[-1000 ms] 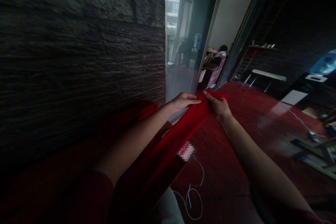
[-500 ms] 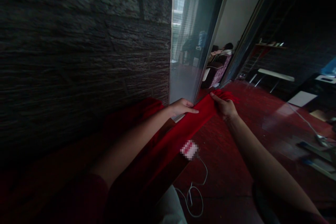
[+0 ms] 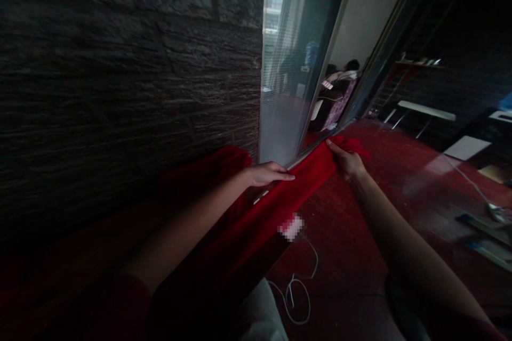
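A long red cloth (image 3: 304,184) stretches from near my lap away to the front, with a bunched far end past my right hand. My right hand (image 3: 347,162) grips that far part, thumb on top and fingers beneath. My left hand (image 3: 272,173) is closed at the cloth's left edge, thumb lying over it; the fingers underneath are partly hidden. Beside the cloth, just below it, lies a small pinkish-white object (image 3: 293,227), blurred out, with a white cable (image 3: 309,298) running from it to the floor.
More red cloth (image 3: 228,162) lies heaped by the stone wall (image 3: 160,80) at left. A glass door panel (image 3: 282,128) stands ahead, with a person (image 3: 348,72) seated beyond it. A white bench (image 3: 427,110) stands at the back right on the red floor (image 3: 384,192).
My left hand has slid back a little along the cloth, towards me. My right hand keeps its grip on the far part, and the view has shifted slightly.
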Demonstrator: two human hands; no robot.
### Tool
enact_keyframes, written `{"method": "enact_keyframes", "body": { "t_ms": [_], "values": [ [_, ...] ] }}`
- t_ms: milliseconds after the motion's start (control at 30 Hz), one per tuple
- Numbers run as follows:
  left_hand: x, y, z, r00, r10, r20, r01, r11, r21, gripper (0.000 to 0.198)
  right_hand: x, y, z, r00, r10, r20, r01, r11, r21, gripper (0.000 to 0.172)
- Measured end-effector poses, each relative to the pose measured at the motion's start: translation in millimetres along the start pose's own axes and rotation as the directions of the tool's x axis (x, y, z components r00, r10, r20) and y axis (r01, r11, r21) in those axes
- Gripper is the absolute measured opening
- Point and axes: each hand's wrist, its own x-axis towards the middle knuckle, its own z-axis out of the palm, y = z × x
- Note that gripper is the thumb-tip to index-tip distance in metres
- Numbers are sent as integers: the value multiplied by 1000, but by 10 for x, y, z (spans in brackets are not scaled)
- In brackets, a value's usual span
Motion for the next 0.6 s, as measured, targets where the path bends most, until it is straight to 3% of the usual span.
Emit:
{"method": "enact_keyframes", "body": {
  "t_ms": [100, 333, 600],
  "values": [
    [-82, -182, -65, 997, -73, -11, 73, 997, 1, 47, 68, 81, -37, 999, 34, 40, -34, 999, -5, 11],
    [-123, -323, -132, 980, -25, -196, 38, 997, 64, 40, 147, 368, -123, 993, 100, 55, -99, 995, -18, 16],
    [-294, -381, -109, 990, -121, -78, 126, 990, 69, 45, 240, 485, -306, 987, 159, 24, -158, 987, -18, 7]
  ]
}}
